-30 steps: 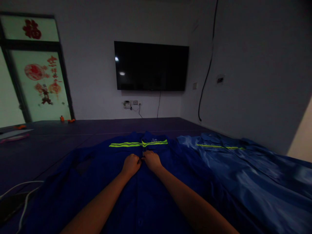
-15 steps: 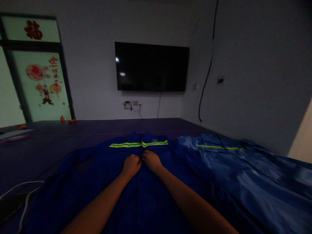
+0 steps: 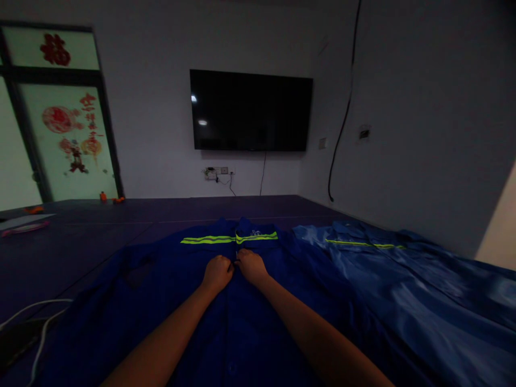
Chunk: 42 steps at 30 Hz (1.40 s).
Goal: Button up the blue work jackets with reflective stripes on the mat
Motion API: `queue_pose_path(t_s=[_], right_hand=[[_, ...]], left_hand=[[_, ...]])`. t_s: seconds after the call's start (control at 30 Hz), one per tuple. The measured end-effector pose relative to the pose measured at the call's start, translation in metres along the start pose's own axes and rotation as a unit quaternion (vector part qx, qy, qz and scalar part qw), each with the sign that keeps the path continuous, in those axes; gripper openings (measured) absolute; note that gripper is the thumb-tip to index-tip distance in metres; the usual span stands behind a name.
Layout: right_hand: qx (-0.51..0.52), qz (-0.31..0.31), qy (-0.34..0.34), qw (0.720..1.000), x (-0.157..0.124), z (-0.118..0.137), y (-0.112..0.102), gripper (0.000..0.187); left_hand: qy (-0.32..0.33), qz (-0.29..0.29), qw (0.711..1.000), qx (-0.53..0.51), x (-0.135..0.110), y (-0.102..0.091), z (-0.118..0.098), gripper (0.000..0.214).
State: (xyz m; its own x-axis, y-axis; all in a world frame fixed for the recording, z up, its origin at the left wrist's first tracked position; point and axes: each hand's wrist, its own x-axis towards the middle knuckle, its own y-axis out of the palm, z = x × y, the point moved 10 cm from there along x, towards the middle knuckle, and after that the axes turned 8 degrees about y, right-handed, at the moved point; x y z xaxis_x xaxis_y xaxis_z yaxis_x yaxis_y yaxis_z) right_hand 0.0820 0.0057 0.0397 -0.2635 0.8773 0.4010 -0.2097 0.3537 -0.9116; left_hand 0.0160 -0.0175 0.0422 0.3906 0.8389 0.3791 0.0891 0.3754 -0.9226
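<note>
A dark blue work jacket point(image 3: 189, 301) with a yellow-green reflective stripe across the chest lies spread out, its collar facing away from me. My left hand point(image 3: 219, 272) is closed on the front edge at the jacket's middle, just below the stripe. Right beside it, my right hand point(image 3: 250, 265) pinches the same front placket. Both hands' fingertips are mostly hidden, so a button or fastener between them cannot be made out. A lighter blue jacket point(image 3: 403, 285) with a thin yellow stripe lies to the right.
The jackets lie on a dark purple surface point(image 3: 161, 212). At the lower left a white cable point(image 3: 42, 336) crosses a dark object point(image 3: 18, 338). Small orange items point(image 3: 103, 196) stand far left by the glass door point(image 3: 64, 129). A television point(image 3: 252, 111) hangs on the far wall.
Both hands stay almost in the same place at the jacket's front. The fingers of my right hand have shifted very slightly, and the placket edge above them shows a little more.
</note>
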Motion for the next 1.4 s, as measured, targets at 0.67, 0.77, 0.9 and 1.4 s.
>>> queue_pose_path(t_s=[0.67, 0.77, 0.9, 1.4], right_hand=[[0.013, 0.01, -0.007, 1.0, 0.0003, 0.0002, 0.0024, 0.02], [0.014, 0.007, -0.007, 1.0, 0.0004, -0.0002, 0.0027, 0.021], [0.014, 0.005, -0.01, 1.0, 0.0001, 0.0003, 0.0016, 0.021], [0.003, 0.006, -0.022, 1.0, 0.0017, 0.0008, 0.0035, 0.021]], left_hand=[[-0.006, 0.0, 1.0, -0.002, -0.0003, 0.0018, 0.0008, 0.029], [0.0, 0.001, 1.0, 0.005, 0.0001, 0.0028, 0.0005, 0.029], [0.003, 0.002, 1.0, 0.002, 0.0005, 0.0033, 0.0003, 0.029], [-0.002, -0.001, 1.0, -0.004, -0.0005, 0.0024, 0.001, 0.029]])
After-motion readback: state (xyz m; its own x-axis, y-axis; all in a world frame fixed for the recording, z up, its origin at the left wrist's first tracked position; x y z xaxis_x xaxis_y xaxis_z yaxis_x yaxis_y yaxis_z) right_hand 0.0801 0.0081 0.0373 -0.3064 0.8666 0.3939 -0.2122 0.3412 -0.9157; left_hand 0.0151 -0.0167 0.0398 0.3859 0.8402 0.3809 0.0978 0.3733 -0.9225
